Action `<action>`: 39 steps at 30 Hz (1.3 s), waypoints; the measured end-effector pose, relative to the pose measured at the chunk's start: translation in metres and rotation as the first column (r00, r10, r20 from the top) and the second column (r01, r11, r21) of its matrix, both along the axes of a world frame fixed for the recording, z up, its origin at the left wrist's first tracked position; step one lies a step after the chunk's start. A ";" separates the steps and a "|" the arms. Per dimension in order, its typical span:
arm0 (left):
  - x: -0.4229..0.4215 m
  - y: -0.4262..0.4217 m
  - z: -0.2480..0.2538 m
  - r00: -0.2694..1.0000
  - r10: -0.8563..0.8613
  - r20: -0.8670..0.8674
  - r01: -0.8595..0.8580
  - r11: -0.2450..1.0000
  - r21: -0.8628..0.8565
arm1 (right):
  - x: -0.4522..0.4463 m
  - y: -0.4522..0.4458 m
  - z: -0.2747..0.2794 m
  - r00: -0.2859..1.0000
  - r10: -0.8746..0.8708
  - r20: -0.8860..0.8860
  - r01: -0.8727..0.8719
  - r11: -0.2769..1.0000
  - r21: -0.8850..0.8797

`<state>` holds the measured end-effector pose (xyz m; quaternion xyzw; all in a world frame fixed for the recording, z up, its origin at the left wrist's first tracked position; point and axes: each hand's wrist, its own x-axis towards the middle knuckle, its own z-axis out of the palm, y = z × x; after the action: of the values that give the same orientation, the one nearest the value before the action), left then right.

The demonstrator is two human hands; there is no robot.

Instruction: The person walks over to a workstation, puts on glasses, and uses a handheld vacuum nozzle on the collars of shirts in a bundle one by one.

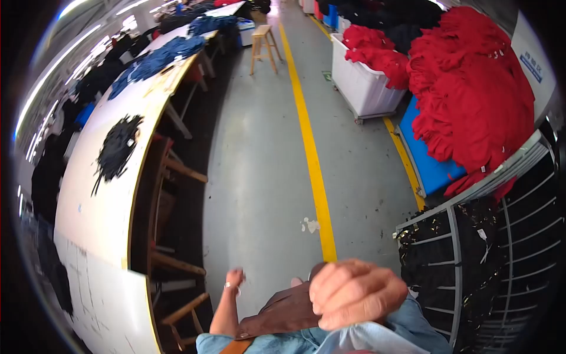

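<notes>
My right hand (358, 294) is raised close to the camera with its fingers curled in. Just below it is a pale blue-white piece of thin material (368, 339), perhaps a face mask; whether the fingers grip any of it is hidden. My left hand (236, 277) hangs low by my side, loosely closed, with nothing visible in it and a light band (229, 285) on the wrist. Between the hands are a brown apron (280, 311) and a blue shirt (283, 342).
A long table (88, 200) runs along the left, bearing a black heap of strips (119, 144) and blue garments (156, 61). A wooden stool (263, 47) stands ahead. On the right are a white bin (362, 82), piled red garments (471, 88) and a metal rack (457, 248).
</notes>
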<state>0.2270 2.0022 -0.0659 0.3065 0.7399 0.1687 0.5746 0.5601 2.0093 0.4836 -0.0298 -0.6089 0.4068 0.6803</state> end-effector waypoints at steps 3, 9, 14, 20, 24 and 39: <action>0.013 0.195 0.042 0.999 0.003 0.032 -0.013 0.951 0.308 | 0.001 0.117 -0.005 0.995 -0.040 -0.089 0.038 0.999 -0.027; 0.058 0.407 0.074 0.965 0.078 0.251 -0.163 0.927 0.337 | 0.017 0.320 -0.037 0.954 0.247 -0.169 -0.270 0.954 -0.128; 0.010 0.400 0.006 0.996 -0.065 0.060 0.069 0.995 -0.065 | -0.002 0.504 -0.014 0.721 0.647 -0.246 -0.688 0.709 -0.153; -0.018 0.452 0.022 0.968 0.245 -0.048 -0.244 0.886 -0.394 | -0.071 0.727 -0.014 0.462 0.862 -0.211 -0.887 0.448 -0.109; -0.059 0.580 0.007 0.951 0.304 -0.061 -0.296 0.831 -0.472 | -0.128 0.856 -0.033 0.429 0.859 -0.278 -0.901 0.427 -0.071; -0.149 1.409 0.064 0.971 0.190 0.145 -0.234 0.883 0.407 | -0.209 1.377 -0.066 0.725 0.667 -0.174 -0.689 0.704 -0.174</action>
<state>0.0785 3.4109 -0.0018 0.3316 0.6851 0.4013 0.5095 0.3515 3.3862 0.4178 0.1389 -0.4926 0.6959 0.5037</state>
